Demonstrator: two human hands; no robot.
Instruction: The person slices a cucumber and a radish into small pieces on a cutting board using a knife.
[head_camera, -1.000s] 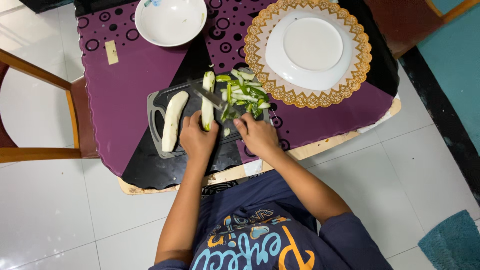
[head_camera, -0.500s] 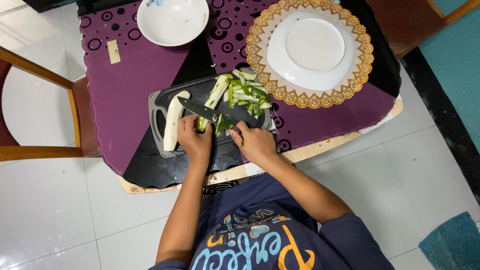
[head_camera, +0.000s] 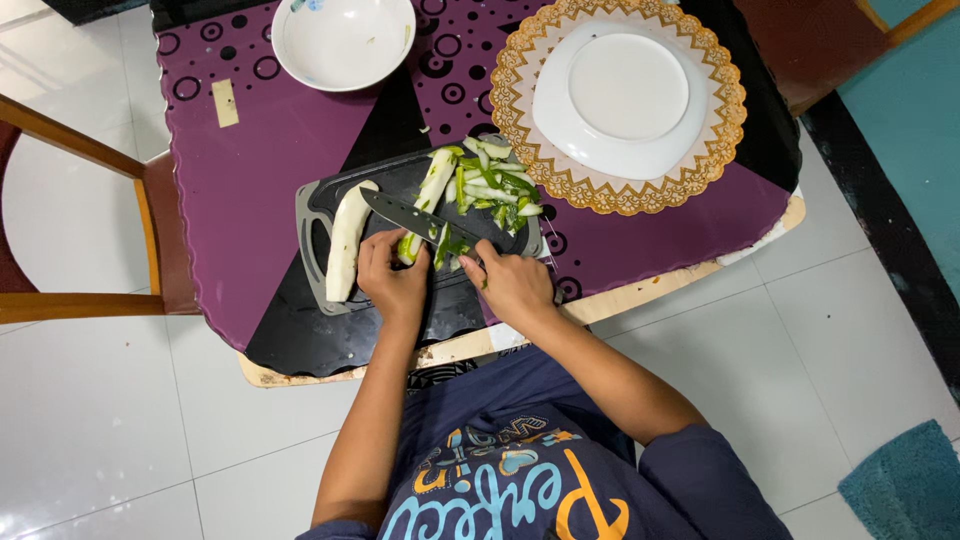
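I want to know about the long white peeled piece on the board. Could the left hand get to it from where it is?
Probably yes. The left hand holds a green piece right beside the white peeled piece on the cutting board, and nothing lies between them. The knife sits on the other side.

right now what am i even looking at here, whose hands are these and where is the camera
The camera sits on a person's head and looks straight down, so you see their own two bare arms. No machine is involved. On a purple and black table lies a dark cutting board. The right hand holds a knife whose blade crosses a long green-and-white vegetable strip. The left hand presses on the near end of that strip. A peeled pale piece lies at the board's left, and cut green strips are piled at its far right. Beyond are a white bowl and a white plate on a gold-edged mat.
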